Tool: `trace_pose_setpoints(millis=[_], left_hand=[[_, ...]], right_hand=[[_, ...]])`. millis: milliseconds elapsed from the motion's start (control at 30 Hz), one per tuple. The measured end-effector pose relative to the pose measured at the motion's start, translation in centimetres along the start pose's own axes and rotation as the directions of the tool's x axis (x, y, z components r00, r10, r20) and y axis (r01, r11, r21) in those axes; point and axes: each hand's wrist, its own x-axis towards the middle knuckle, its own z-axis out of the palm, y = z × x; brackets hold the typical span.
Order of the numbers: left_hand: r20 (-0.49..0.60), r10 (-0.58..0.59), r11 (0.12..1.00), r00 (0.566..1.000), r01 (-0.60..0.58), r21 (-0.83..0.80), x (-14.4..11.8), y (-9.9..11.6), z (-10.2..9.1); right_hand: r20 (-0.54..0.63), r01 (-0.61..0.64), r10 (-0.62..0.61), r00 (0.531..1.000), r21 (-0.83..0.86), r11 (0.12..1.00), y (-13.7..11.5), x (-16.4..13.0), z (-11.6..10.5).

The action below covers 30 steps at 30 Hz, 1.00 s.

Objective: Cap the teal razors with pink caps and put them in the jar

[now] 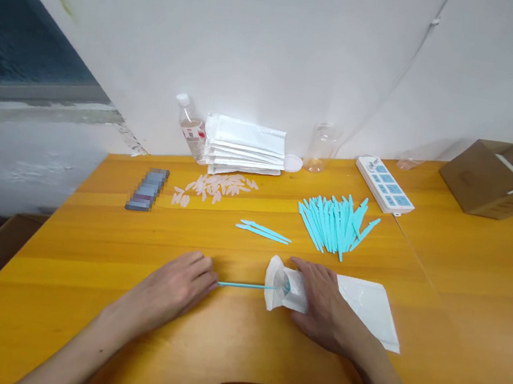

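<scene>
My left hand [180, 287] pinches the near end of a thin teal stick [244, 285] that lies flat on the wooden table [222, 349]. The stick's far end is inside the open mouth of a white pouch [367, 307]. My right hand [320, 299] rests on that pouch and holds its mouth open. Two loose teal sticks [262, 230] lie just beyond the hands. A larger pile of teal sticks [336, 223] lies farther back on the right.
A stack of white pouches [247, 146], a water bottle [191, 126], a clear cup [321, 147] and a power strip [384, 185] stand along the wall. Small pink pieces [216, 187] and a dark phone [147, 189] lie at the back left. An open cardboard box [499, 178] sits at the right.
</scene>
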Motion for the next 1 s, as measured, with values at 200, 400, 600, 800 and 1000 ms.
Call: trace_pose_setpoints(millis=[200, 400, 600, 800, 1000], left_hand=[[-0.138, 0.194, 0.967, 0.971, -0.213, -0.14, 6.8, 2.5, 3.1], [-0.278, -0.392, 0.908, 0.877, 0.321, -0.269, 8.2, -5.6, 7.5], [-0.137, -0.343, 0.901, 0.929, 0.285, -0.328, 6.8, -6.3, 8.0], [-0.019, -0.291, 0.884, 0.957, 0.261, -0.389, 0.8, -4.5, 2.5], [-0.023, -0.068, 0.979, 0.997, 0.063, -0.194, 2.1, 0.9, -0.1]], right_hand=[[0.009, 0.099, -0.1, 0.995, 0.053, 0.994, -2.2, 0.6, 0.6], [-0.053, 0.046, -0.043, 0.998, 0.051, 0.998, -0.9, -0.5, 0.2], [-0.045, 0.004, -0.002, 0.999, 0.037, 0.999, -0.1, -0.8, 0.1], [-0.032, -0.023, 0.025, 0.999, 0.036, 0.999, 0.6, -0.9, -0.3], [-0.016, 0.021, -0.021, 1.0, 0.024, 0.999, -0.2, 0.2, 0.3]])
